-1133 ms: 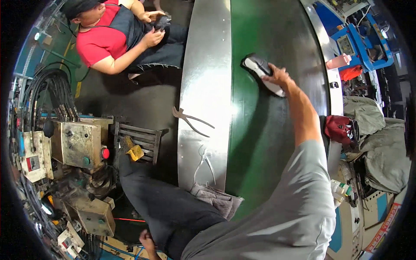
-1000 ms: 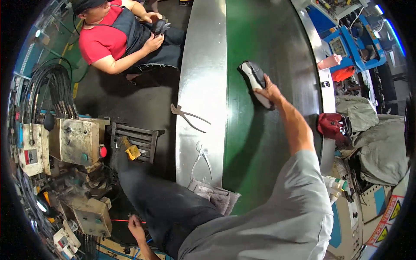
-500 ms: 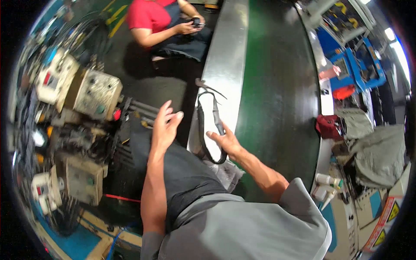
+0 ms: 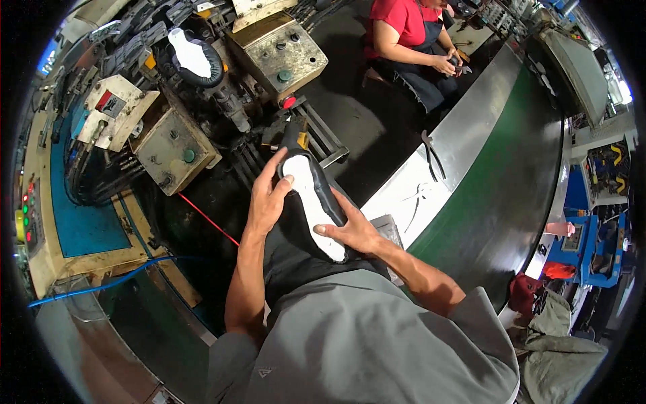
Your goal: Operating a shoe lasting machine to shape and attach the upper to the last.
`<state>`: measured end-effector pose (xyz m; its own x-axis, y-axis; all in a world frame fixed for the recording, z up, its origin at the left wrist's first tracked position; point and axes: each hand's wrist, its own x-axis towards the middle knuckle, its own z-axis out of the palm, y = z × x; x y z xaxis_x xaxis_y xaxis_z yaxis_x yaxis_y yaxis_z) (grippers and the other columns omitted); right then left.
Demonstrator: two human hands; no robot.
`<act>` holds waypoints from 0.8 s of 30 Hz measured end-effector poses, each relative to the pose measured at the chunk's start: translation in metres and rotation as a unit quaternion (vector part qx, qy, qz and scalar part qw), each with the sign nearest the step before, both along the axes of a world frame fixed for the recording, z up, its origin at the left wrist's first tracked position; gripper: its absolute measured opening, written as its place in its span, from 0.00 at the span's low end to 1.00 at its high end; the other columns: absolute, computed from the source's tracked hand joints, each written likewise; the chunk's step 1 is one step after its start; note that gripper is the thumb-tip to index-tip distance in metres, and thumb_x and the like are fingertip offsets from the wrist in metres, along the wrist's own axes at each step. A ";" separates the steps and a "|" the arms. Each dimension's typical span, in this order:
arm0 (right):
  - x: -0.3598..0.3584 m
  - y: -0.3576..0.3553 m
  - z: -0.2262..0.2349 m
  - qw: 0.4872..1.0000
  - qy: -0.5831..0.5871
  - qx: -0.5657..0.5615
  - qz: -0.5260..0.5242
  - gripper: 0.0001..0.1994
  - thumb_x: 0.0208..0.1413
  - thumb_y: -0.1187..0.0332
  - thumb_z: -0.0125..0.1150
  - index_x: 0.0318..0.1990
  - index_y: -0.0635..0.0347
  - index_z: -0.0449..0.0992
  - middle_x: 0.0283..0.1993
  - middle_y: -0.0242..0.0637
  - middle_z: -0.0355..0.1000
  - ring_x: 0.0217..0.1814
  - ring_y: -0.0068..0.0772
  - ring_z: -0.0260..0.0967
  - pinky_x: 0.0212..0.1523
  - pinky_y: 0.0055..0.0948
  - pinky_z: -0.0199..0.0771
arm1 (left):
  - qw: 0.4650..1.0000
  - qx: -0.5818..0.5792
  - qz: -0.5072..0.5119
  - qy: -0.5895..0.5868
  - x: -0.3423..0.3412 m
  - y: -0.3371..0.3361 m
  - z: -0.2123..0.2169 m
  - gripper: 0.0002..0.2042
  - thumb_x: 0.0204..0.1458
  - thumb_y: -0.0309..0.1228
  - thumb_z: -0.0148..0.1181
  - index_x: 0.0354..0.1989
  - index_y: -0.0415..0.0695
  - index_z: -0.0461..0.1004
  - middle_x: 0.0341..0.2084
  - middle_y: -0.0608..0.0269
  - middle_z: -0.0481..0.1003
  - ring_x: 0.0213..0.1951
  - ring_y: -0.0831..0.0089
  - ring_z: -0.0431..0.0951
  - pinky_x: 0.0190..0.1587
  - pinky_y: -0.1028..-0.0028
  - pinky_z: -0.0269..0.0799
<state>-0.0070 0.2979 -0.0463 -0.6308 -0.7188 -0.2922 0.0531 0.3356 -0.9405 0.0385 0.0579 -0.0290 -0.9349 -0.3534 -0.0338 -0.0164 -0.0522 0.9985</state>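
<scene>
I hold a black shoe upper (image 4: 316, 195) with its white insole facing up, over my lap. My left hand (image 4: 268, 195) grips its left side, fingers curled onto the white insole. My right hand (image 4: 351, 232) holds the right edge near the heel end. The shoe's toe points away from me toward a metal machine (image 4: 279, 54) with a green and a red button. A second shoe with a white insole (image 4: 192, 54) sits mounted upside down on the machine at the upper left.
A green conveyor belt (image 4: 511, 182) with a steel side rail (image 4: 471, 121) curves along my right; pliers (image 4: 431, 151) lie on the rail. A person in a red shirt (image 4: 410, 34) sits beyond, working with both hands. Beige control boxes (image 4: 171, 145), cables and a blue hose crowd the left.
I picked the shoe off the belt with my right hand, turned left toward the machine, and my left hand has come onto the shoe.
</scene>
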 end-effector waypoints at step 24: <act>-0.090 -0.051 0.031 0.976 0.138 0.001 0.172 0.35 0.66 0.63 0.58 0.76 0.72 0.59 0.67 0.65 0.72 0.69 0.54 0.72 0.70 0.42 0.69 | 0.959 -0.272 -0.062 0.045 -0.014 -0.023 0.004 0.19 0.69 0.33 0.58 0.64 0.36 0.76 0.59 0.42 0.79 0.60 0.47 0.79 0.63 0.58 0.73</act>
